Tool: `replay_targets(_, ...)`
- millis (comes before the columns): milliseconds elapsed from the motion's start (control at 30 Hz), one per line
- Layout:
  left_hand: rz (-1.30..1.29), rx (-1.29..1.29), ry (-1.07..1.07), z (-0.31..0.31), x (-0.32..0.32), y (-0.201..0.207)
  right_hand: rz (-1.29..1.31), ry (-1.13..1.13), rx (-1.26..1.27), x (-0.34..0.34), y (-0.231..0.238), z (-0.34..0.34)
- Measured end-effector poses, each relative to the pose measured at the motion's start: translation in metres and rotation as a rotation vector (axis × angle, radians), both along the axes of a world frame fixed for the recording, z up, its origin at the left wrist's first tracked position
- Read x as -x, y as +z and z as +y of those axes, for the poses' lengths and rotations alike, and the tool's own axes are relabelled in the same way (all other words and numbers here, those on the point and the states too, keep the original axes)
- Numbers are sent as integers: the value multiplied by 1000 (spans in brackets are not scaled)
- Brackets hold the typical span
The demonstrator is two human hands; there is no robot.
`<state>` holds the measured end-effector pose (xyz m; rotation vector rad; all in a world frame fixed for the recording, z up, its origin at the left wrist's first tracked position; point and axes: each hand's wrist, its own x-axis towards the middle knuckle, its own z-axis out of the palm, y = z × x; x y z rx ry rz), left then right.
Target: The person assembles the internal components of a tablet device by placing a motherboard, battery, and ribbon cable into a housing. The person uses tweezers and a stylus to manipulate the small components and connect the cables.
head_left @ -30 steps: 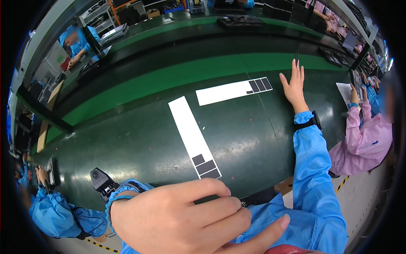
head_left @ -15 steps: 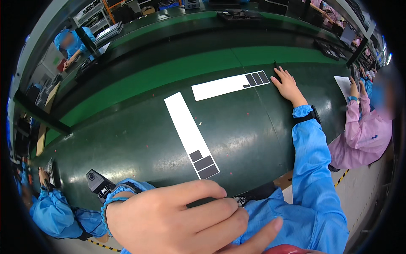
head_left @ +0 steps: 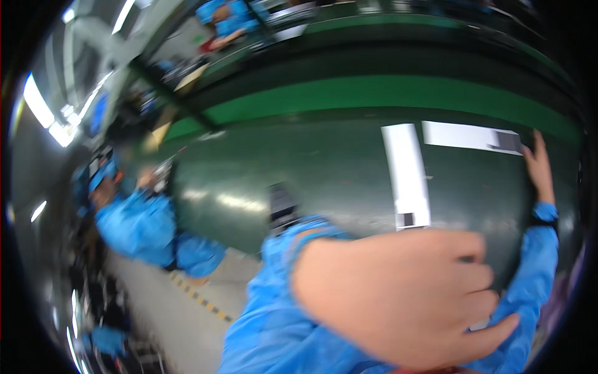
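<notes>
My left hand (head_left: 395,293) is raised close in front, back of the hand facing me. Its fingers are curled and blurred, and the tips are hidden, so whatever they may hold does not show. A dark device (head_left: 281,209) sits at the left wrist. My right hand (head_left: 541,171) reaches out over the green table (head_left: 324,162) at the far right, fingers stretched out, beside the dark end of a long white strip (head_left: 461,134) with dark blocks. A second white strip (head_left: 406,168), also with a dark block at its near end, lies between the two hands, crosswise to the first.
At the left, a person in blue (head_left: 140,218) works at the table's edge. Across the table another person in blue (head_left: 230,15) leans over papers. A grey frame post (head_left: 171,93) stands at the far left. Yellow-black tape (head_left: 199,299) marks the floor.
The view has swung left, so table, strips and both hands appear farther right. My left hand's fingers look more curled. My right hand stays by the same strip's end.
</notes>
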<state>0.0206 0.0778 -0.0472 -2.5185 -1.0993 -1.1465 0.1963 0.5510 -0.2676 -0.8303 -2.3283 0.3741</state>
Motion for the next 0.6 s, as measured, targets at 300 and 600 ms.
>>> replay_targets(300, 126, 95, 0, -5, 1, 4, 264, -344, 112, -5, -8, 37)
replay_targets(600, 124, 83, -23, -9, 5, 4, 134, -48, 287, -13, -27, 68)
